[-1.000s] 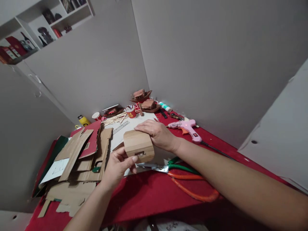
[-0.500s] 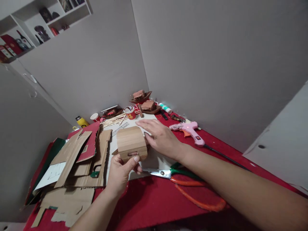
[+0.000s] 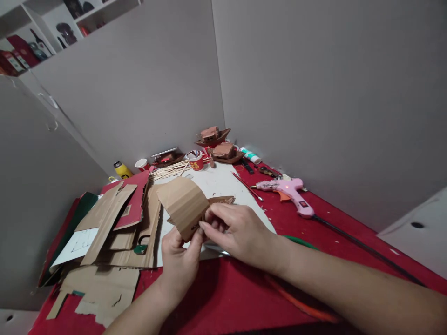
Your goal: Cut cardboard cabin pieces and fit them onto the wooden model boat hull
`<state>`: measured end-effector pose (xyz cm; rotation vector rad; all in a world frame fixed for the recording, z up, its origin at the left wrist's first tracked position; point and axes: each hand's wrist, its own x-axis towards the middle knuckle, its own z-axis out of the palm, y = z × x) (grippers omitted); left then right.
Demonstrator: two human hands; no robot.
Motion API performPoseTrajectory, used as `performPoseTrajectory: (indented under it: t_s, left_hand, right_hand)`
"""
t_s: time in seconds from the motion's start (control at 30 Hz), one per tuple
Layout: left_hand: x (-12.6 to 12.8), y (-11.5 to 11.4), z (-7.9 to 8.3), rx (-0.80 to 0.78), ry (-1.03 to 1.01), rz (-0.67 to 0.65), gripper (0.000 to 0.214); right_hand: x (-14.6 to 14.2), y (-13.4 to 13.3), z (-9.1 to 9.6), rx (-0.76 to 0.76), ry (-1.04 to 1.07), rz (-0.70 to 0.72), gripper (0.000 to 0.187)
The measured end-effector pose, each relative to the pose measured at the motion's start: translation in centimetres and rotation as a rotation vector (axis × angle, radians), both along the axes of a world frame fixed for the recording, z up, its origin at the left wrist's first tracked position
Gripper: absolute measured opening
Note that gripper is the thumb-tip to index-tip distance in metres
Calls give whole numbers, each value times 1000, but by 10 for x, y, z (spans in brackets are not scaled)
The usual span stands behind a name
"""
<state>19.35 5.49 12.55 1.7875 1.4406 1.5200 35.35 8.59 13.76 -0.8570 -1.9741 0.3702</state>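
A small cardboard boat model (image 3: 183, 204) with a curved, arched roof is held up over the white sheet (image 3: 218, 179). My left hand (image 3: 183, 251) grips its near lower edge, thumb by the cut window slot. On the right side of the roof, my right hand (image 3: 232, 228) is closed, thumb and fingertips pinching at the lower edge beside the slot. The pointed hull end sticks out behind my right fingers. Scissors with a green and an orange handle (image 3: 303, 302) lie beneath my right forearm, mostly hidden by it.
Cut cardboard pieces (image 3: 108, 223) are stacked at the left. A pink glue gun (image 3: 291, 188) with a black cord lies at the right. At the back are brown model boats (image 3: 225, 151), a red paper cup (image 3: 195, 160), thin wooden sticks (image 3: 169, 171) and a yellow bottle (image 3: 122, 170).
My right hand has come down from the far side of the roof and now pinches its lower right edge. The boat model has turned and tilted. The view has shifted slightly.
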Motion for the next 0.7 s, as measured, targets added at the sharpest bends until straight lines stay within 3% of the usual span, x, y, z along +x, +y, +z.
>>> performPoseTrajectory:
  t_s: [0.27, 0.57, 0.7]
  left_hand:
    - [2, -4, 0, 126, 100, -49, 9]
    - [4, -6, -2, -129, -86, -86, 25]
    - [6, -5, 2, -215, -192, -127, 26]
  right_hand:
    - [-3, -4, -5, 66, 2, -40, 16]
    - [1, -3, -5, 186, -109, -27, 16]
    - [2, -4, -5, 127, -114, -21, 15]
